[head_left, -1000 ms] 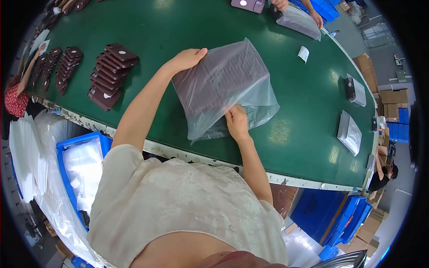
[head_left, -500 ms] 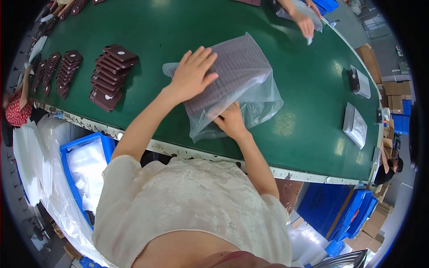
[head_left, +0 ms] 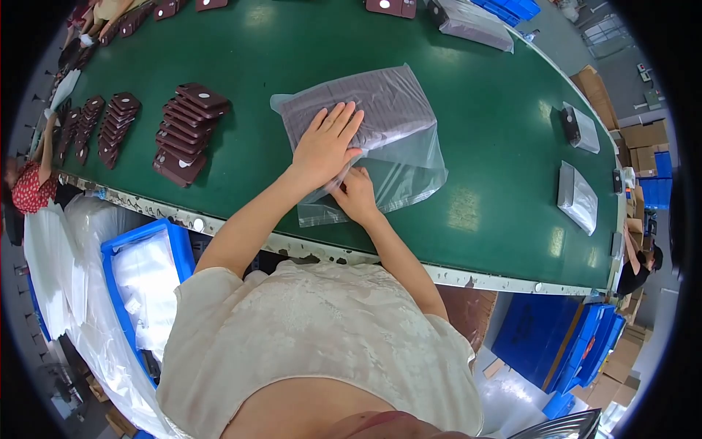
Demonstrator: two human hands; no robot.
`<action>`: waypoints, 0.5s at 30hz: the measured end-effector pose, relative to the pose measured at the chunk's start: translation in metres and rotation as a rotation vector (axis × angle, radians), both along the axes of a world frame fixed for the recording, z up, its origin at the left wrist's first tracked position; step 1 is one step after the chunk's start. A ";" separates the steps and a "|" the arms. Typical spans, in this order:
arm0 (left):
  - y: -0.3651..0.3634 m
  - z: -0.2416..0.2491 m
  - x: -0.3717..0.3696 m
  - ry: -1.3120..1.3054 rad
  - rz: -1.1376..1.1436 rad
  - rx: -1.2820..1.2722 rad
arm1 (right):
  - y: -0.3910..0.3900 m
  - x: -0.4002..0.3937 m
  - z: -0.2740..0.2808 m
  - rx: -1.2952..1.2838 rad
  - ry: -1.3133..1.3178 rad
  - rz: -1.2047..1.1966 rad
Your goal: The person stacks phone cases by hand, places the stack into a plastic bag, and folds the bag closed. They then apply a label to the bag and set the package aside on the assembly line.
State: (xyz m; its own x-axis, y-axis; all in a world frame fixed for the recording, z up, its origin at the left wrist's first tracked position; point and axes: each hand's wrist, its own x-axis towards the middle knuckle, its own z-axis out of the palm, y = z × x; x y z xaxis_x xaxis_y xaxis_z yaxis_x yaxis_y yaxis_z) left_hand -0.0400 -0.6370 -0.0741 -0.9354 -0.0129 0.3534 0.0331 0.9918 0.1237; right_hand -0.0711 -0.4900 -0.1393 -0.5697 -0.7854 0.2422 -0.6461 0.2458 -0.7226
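Note:
A clear plastic bag [head_left: 409, 164] lies on the green table, with a block of stacked dark parts [head_left: 373, 95] inside its upper portion. My left hand [head_left: 325, 146] presses flat on top of the bag, its fingers stretched out over the parts. Just below it, my right hand [head_left: 356, 194] has its fingers curled at the loose flap of the bag, pinching the film; its fingertips are partly hidden. Left of the bag stands a leaning row of dark maroon plates [head_left: 186, 121], some with a white round label.
More maroon stacks [head_left: 117, 128] sit further left. Wrapped packs [head_left: 578, 197] lie at the table's right, and another pack [head_left: 475, 22] at the far side. A blue bin [head_left: 146, 271] with clear bags stands below left. A person in a red top [head_left: 33, 183] is at far left.
My left hand has slid down the bag toward me, and my right hand has moved left. The flap lies flatter. The other person's hands at the top right are gone from the pack there.

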 end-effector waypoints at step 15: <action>0.015 -0.063 0.033 0.084 -0.239 -0.406 | 0.062 -0.059 0.015 -0.669 -1.369 -0.469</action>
State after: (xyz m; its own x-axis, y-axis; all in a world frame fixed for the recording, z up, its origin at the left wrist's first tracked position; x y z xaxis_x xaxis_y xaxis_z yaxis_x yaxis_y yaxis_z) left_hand -0.0065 -0.6218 -0.1367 -0.8634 0.3536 0.3599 0.2593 0.9229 -0.2847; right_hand -0.1302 -0.4281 -0.1245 -0.7871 -0.4528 -0.4188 0.5909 -0.3590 -0.7225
